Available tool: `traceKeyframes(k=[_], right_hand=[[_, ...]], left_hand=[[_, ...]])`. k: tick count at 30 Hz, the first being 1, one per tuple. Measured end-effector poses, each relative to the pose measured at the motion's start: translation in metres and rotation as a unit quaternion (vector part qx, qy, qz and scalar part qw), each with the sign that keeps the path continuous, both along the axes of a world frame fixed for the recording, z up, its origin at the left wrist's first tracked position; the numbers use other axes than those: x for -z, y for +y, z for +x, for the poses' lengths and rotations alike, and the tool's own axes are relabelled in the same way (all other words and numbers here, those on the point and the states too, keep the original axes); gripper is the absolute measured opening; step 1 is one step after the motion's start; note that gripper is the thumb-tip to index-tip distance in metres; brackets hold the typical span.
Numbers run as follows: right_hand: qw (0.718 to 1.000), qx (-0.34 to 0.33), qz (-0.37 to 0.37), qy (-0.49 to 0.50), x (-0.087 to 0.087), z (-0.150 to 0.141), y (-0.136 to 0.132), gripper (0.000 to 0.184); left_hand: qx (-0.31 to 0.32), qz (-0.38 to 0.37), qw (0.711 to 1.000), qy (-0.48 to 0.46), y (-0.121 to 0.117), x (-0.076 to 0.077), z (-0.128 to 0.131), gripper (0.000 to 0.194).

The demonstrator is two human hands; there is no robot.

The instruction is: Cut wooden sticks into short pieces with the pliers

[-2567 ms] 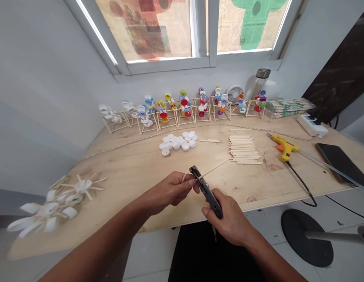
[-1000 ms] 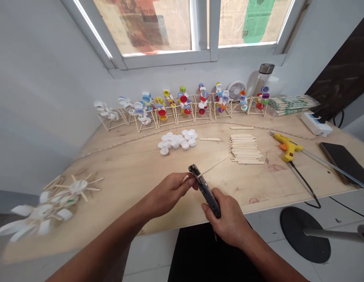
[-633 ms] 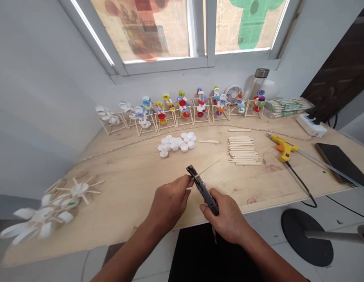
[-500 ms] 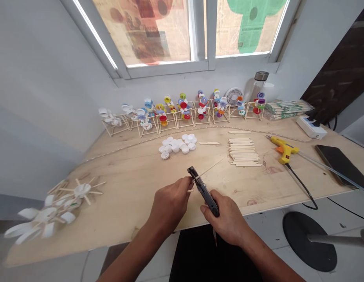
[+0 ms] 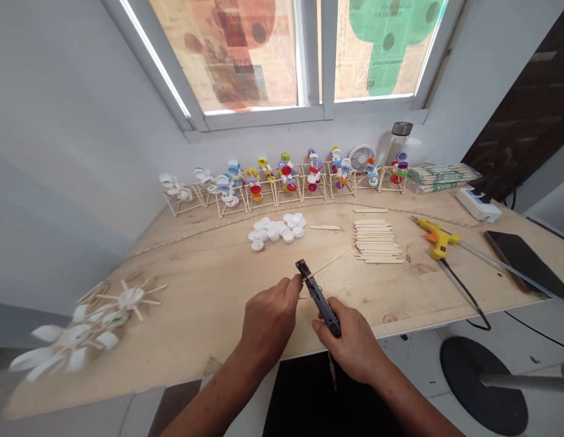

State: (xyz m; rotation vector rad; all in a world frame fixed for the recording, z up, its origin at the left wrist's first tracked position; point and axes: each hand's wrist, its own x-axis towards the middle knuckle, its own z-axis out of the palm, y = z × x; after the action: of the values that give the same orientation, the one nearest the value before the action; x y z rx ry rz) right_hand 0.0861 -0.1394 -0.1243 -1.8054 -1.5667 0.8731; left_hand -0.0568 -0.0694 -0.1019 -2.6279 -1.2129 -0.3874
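Note:
My left hand point(image 5: 270, 312) is closed in a pinch around a thin wooden stick point(image 5: 333, 262), whose long end points up and to the right. My right hand point(image 5: 352, 340) grips a dark hand tool with a narrow, jaw-like head point(image 5: 321, 298). The tool's head crosses the stick right beside my left fingertips; the exact contact there is too small to make out. A short stick end point(image 5: 302, 297) shows just below my left fingers. Ahead of my hands lie a cluster of white bottle caps point(image 5: 273, 230) and a row of cut sticks point(image 5: 376, 240).
Small stick-and-cap wheels on frames point(image 5: 286, 176) line the back. White wheel pieces point(image 5: 75, 335) lie at the left. At right are a yellow glue gun point(image 5: 436, 237), a phone point(image 5: 527, 261), a power strip point(image 5: 477, 203) and bagged sticks point(image 5: 441, 177). A cord point(image 5: 195, 229) crosses the table.
The view has tilted slightly, so the table appears a little lower. Both hands keep their grips; the tool still crosses the stick, with the left hand turned slightly more over it.

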Motion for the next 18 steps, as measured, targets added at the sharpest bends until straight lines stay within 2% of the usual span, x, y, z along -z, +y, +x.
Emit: traceKeyframes(k=[12, 18], right_hand=[[1.0, 0.013, 0.0, 0.016, 0.001, -0.001, -0.001, 0.011], [0.999, 0.022, 0.023, 0.042, -0.012, 0.006, 0.014, 0.011]], left_hand=[[0.049, 0.078, 0.996, -0.008, 0.011, 0.007, 0.001, 0.021], [0.051, 0.129, 0.99, -0.021, 0.028, -0.005, 0.01, 0.018]])
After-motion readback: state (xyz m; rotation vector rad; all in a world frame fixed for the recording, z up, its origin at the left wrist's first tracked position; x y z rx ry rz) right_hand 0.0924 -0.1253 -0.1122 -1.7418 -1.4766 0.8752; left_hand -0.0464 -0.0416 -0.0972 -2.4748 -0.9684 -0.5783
